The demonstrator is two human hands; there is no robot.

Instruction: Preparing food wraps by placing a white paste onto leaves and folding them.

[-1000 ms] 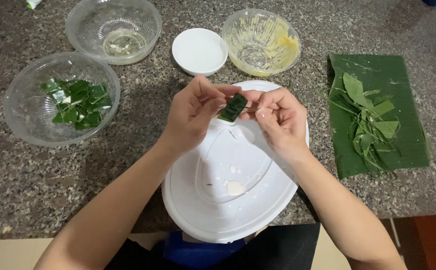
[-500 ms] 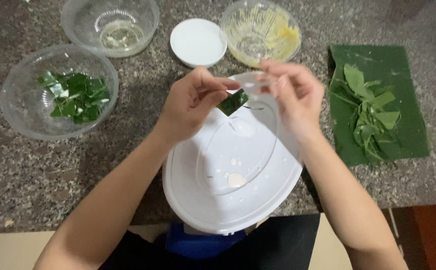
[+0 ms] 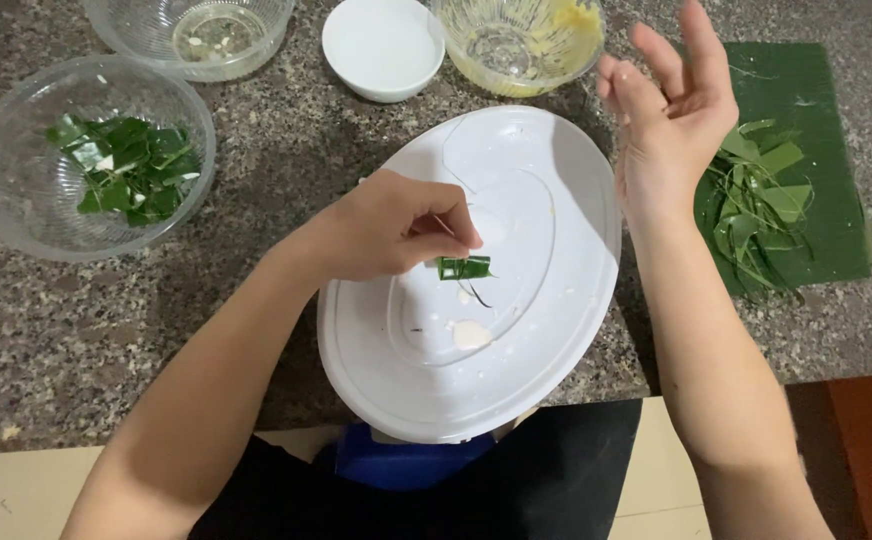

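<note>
Left hand (image 3: 391, 225) pinching folded leaf piece (image 3: 464, 267) over white oval lid (image 3: 546, 330)

Fingertips clamped on the green piece, held just above the lid's centre, near a pale smear. Right hand (image 3: 671, 110) raised to the far right, fingers spread, holding nothing (palm faces in). Far left: clear bowl of cut leaves (image 3: 106, 165). Right: green mat (image 3: 816, 170) with leaf strips (image 3: 756, 205)

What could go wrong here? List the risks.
1. The left hand pinches the small leaf parcel by one end only; it could slip or unfold onto the white tray.
2. The tray overhangs the counter edge near the body; pressing there might tip it.
3. The raised right hand hangs close to the yellow-smeared bowl and might knock it.
</note>
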